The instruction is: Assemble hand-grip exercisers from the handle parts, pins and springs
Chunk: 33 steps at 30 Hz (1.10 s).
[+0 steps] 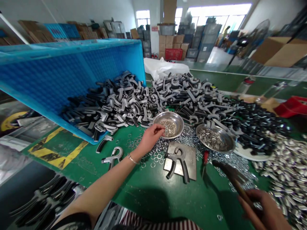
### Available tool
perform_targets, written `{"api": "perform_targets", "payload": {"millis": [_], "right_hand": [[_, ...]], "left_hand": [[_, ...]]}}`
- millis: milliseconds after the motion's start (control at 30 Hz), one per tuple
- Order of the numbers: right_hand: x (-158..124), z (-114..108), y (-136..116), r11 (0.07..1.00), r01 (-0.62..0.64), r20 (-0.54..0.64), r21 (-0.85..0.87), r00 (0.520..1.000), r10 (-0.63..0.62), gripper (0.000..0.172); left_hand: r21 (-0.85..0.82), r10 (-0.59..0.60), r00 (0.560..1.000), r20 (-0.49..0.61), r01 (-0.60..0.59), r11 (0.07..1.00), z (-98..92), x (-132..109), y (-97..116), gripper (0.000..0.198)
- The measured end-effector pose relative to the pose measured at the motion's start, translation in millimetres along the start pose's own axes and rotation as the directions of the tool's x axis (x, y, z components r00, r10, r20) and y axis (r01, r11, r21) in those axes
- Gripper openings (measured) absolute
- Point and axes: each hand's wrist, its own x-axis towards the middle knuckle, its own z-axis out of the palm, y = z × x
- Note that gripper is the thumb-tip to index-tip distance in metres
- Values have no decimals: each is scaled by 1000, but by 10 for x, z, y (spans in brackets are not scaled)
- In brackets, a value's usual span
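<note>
My left hand (pixel 152 136) has its fingers pinched together at the left rim of a steel bowl (pixel 177 118) holding small metal pieces; what the fingertips hold, if anything, is too small to name. At the lower right, my right hand (pixel 266 207) is wrapped round the wooden handle of a hammer (pixel 230 174), its head up and to the left. Between the hands, a grey and black hand tool with a spring (pixel 177 159) lies on a square metal plate (pixel 192 159). A red-handled screwdriver (pixel 205 158) stands to the right of the plate.
A blue crate (pixel 72 64) on its side spills grey and black handles (pixel 134 102) across the back. A second bowl (pixel 225 148) holds metal pins. Black parts (pixel 259 124) and silver cylinders (pixel 291 172) are heaped at right. Another spring tool (pixel 115 156) and loose rings (pixel 155 158) lie at left.
</note>
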Motion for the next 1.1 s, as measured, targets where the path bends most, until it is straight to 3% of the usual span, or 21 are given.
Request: {"api": "perform_targets", "payload": {"millis": [67, 133, 233, 300, 367, 467, 533, 600, 700, 833, 967, 1100], "right_hand": [[85, -12, -350, 989, -37, 228, 143, 974, 4, 40], [208, -13, -707, 971, -73, 364, 228, 931, -15, 39], [439, 28, -1081, 952, -48, 330, 302, 942, -58, 39], [586, 105, -1173, 961, -15, 309, 275, 948, -74, 39], [690, 202, -1166, 967, -21, 389, 255, 918, -82, 40], [715, 292, -1091, 901, -202, 544, 383, 838, -43, 45], [641, 301, -1058, 745, -450, 638, 493, 769, 42, 50], [525, 308, -1041, 531, -648, 707, 546, 697, 124, 51], [351, 371, -996, 322, -725, 710, 609, 679, 186, 50], [235, 492, -892, 235, -717, 683, 656, 697, 219, 48], [255, 527, -845, 209, -702, 666, 681, 713, 221, 50], [283, 534, -873, 231, -705, 676, 670, 709, 203, 51]], "left_hand": [[-67, -91, 995, 34, 93, 993, -12, -209, -1, 13], [-90, -164, 984, 69, 169, 981, -11, -347, -15, 13], [-113, -219, 970, 105, 230, 967, -17, -439, -30, 16], [-151, -248, 959, 135, 267, 952, -17, -461, -26, 21], [-173, -273, 945, 179, 303, 937, 9, -474, -19, 22], [-94, -280, 922, 266, 314, 945, 132, -474, -18, 17], [35, -240, 921, 306, 241, 970, 266, -447, -29, 14], [224, -152, 939, 309, 84, 971, 415, -395, -48, 15], [498, -55, 945, 322, -120, 859, 599, -291, -90, 19], [621, -87, 931, 354, -164, 766, 703, -190, -145, 21], [675, -84, 925, 372, -207, 708, 721, -193, -180, 22], [768, -14, 887, 462, -392, 506, 736, -227, -222, 24]]}}
